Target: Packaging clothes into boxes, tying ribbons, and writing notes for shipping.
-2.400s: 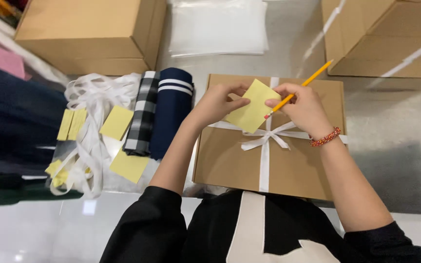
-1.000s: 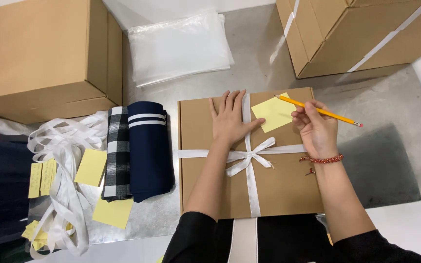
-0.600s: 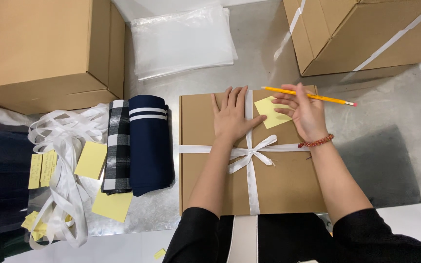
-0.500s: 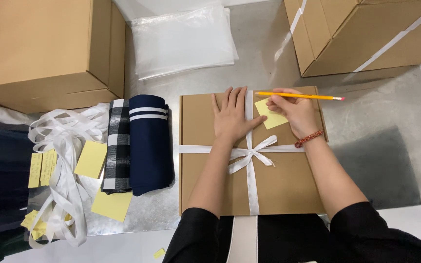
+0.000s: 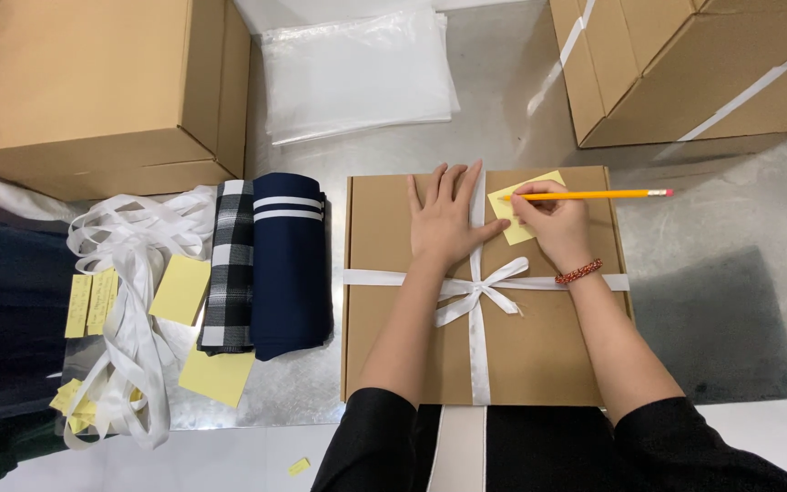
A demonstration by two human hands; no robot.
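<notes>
A flat brown cardboard box [image 5: 539,346] tied with a white ribbon and bow [image 5: 475,296] lies in front of me. A yellow sticky note [image 5: 512,202] sits on its lid at the far right of the ribbon. My left hand [image 5: 445,220] presses flat on the lid, fingers spread, thumb beside the note. My right hand [image 5: 553,223] rests on the note and grips a yellow pencil [image 5: 594,194], its tip on the note and its pink eraser pointing right. A red bead bracelet [image 5: 578,271] circles my right wrist.
Folded navy and checked cloths [image 5: 270,264] lie left of the box, beside loose white ribbon [image 5: 129,301] and yellow notes [image 5: 181,290]. A stack of clear plastic bags [image 5: 357,73] lies at the back. Big cardboard boxes stand at far left [image 5: 93,91] and far right [image 5: 703,73].
The sticky note went from held in the air down onto the lid. My left hand flattened on the box, and my right hand brought the pencil tip down to the note.
</notes>
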